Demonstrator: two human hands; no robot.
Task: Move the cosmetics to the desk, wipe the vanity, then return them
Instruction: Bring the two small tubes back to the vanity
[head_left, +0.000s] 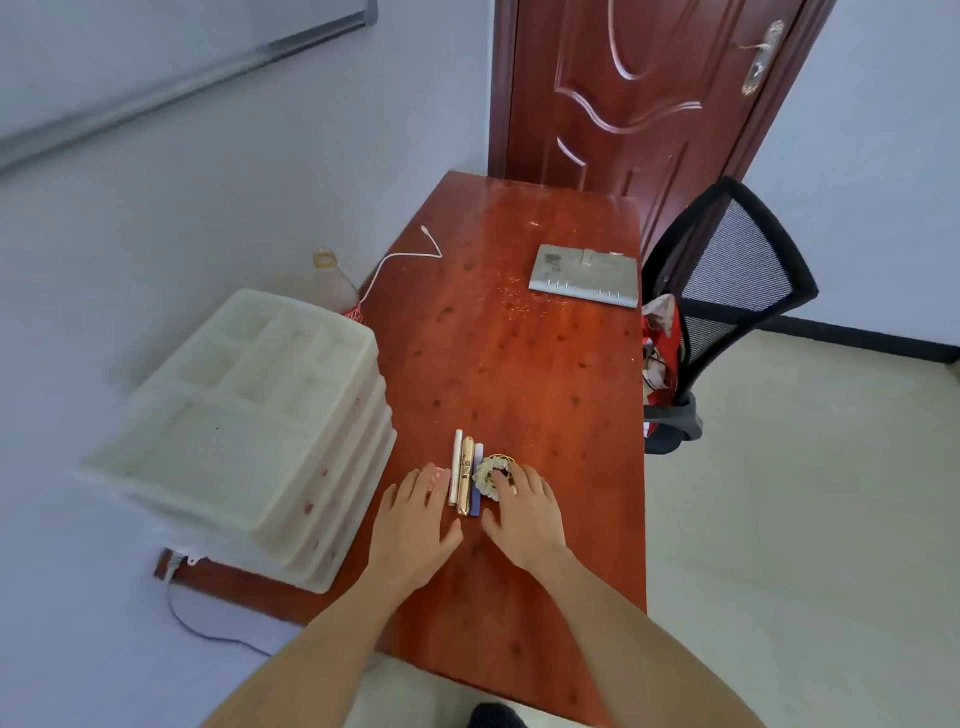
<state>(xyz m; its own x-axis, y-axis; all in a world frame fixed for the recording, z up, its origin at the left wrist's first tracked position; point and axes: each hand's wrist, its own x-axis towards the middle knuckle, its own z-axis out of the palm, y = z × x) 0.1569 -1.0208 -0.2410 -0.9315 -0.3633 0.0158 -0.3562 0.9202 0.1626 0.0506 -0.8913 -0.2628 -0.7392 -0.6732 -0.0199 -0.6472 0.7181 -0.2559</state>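
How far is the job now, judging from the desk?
Done, it seems: a silver tube, a gold tube, a blue stick and a scrunchie lie on the red wooden desk. In hand: left hand and right hand flank them, open. No vanity or cloth is visible, so wiping and returning seem left.

A stack of white plastic trays (244, 421) sits at the left, a plastic bottle (332, 283) behind it; far right, a grey router (584, 275), mesh chair (727, 291), brown door (639, 93).

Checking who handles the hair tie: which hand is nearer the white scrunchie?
Right. The right hand lies with its fingers on the white scrunchie. The left hand is across the row of cosmetic tubes, beside the silver one, away from the scrunchie.
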